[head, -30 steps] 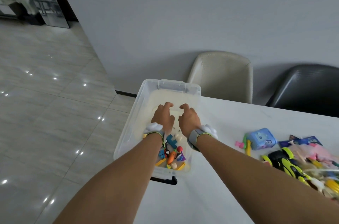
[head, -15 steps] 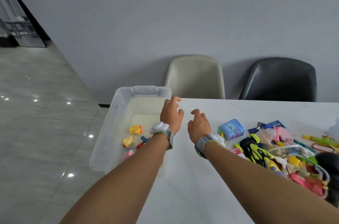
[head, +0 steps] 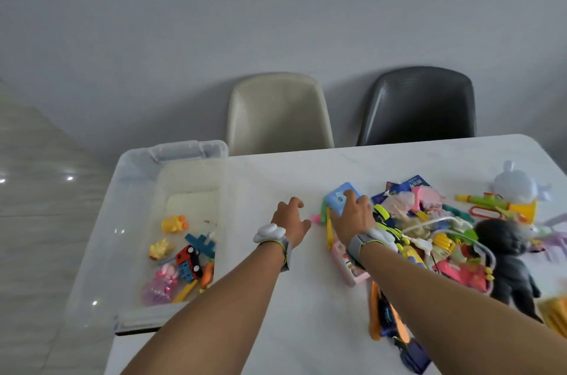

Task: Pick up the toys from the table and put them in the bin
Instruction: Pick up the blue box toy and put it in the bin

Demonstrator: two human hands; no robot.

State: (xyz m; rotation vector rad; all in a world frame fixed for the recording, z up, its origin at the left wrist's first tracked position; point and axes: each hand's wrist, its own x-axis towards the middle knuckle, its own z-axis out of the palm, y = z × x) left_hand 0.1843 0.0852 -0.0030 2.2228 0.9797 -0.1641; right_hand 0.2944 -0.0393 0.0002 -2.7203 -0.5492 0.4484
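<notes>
1. Head view: the right hand [head: 352, 216] is laid over the near edge of a small blue boxy toy [head: 339, 198], its fingers curved onto the top face; whether they are already closed round it cannot be told.
2. The blue toy lies at about 11 o'clock from the right wrist, at the left edge of the toy pile [head: 445, 233] on the white table [head: 306, 313], just beside a green and pink piece.
3. Its long axis is judged to run roughly from 7 to 1 o'clock, close to the line of the right forearm, so a grasp across its short sides seems natural.
4. The left hand [head: 290, 221] hovers over bare table with fingers loosely spread and nothing held; the blue toy lies at about 2 o'clock from it, near but not touched.
5. The right hand is therefore the nearer one and is taken to be the picking hand.
6. The clear bin [head: 135, 178] stands at the table's left end, at about 9 o'clock from both hands, with several small toys already inside.
7. The carry would have to run leftward past the left hand, which should be kept clear.
</notes>
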